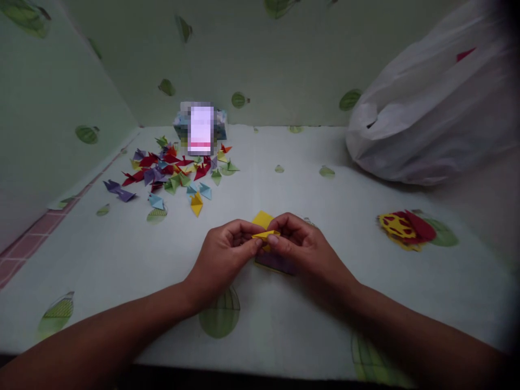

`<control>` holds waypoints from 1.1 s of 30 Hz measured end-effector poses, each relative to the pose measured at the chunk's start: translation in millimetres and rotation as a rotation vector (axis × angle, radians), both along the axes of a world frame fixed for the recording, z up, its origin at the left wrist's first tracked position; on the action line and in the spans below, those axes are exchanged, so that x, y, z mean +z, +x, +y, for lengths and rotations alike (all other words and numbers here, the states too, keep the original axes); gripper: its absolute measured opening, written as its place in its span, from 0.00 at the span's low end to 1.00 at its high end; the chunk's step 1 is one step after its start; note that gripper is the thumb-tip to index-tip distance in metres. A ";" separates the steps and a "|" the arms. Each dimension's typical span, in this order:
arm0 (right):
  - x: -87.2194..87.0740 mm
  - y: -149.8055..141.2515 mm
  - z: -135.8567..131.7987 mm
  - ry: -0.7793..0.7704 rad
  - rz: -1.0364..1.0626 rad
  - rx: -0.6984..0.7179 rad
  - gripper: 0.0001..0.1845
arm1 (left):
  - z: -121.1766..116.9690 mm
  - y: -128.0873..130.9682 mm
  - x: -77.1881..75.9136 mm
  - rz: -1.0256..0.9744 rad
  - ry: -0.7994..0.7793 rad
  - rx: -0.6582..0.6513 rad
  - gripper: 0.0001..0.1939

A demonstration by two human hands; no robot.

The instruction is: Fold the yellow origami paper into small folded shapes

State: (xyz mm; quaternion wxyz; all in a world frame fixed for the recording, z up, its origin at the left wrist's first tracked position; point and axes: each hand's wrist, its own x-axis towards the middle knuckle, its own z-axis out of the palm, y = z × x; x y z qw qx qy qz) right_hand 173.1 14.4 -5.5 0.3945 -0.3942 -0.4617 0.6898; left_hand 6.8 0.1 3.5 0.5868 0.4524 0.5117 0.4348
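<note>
Between my two hands is a small piece of folded yellow origami paper [266,235], pinched by fingertips from both sides. My left hand [227,246] grips its left end, thumb in front and fingers behind. On the other end, my right hand [298,241] closes with its thumb pressed along the paper's near face. Below and behind them lies a stack of square origami paper [276,264], partly hidden by my right hand; purple and yellow show. Some of the fingers behind the folded piece are out of sight.
Many small folded paper cranes [170,170] in several colours lie at the back left. Behind them a phone [201,127] leans on a box, both pixelated. A large white plastic bag [422,108] stands at the back right. Red and yellow cut-out paper shapes [406,227] lie at right.
</note>
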 end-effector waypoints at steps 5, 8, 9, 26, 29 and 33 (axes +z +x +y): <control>-0.9 3.1 2.0 0.073 -0.136 -0.018 0.10 | 0.9 -0.5 -0.5 0.002 -0.024 -0.025 0.09; -1.7 4.1 3.6 0.086 -0.171 -0.030 0.10 | 1.2 -1.7 -2.4 -0.007 -0.017 -0.030 0.09; -1.6 4.1 4.0 0.103 -0.186 -0.037 0.10 | 1.3 -2.1 -3.1 -0.016 -0.010 -0.033 0.09; -0.9 3.0 1.9 0.123 -0.159 -0.048 0.12 | 2.1 -2.3 -4.8 -0.092 0.053 -0.018 0.08; -0.4 2.7 1.7 0.150 -0.169 -0.049 0.11 | 2.0 -3.0 -3.7 -0.069 0.051 -0.011 0.07; -0.5 1.5 1.3 0.165 -0.165 -0.048 0.11 | 1.7 -2.8 -1.5 -0.022 0.053 0.009 0.06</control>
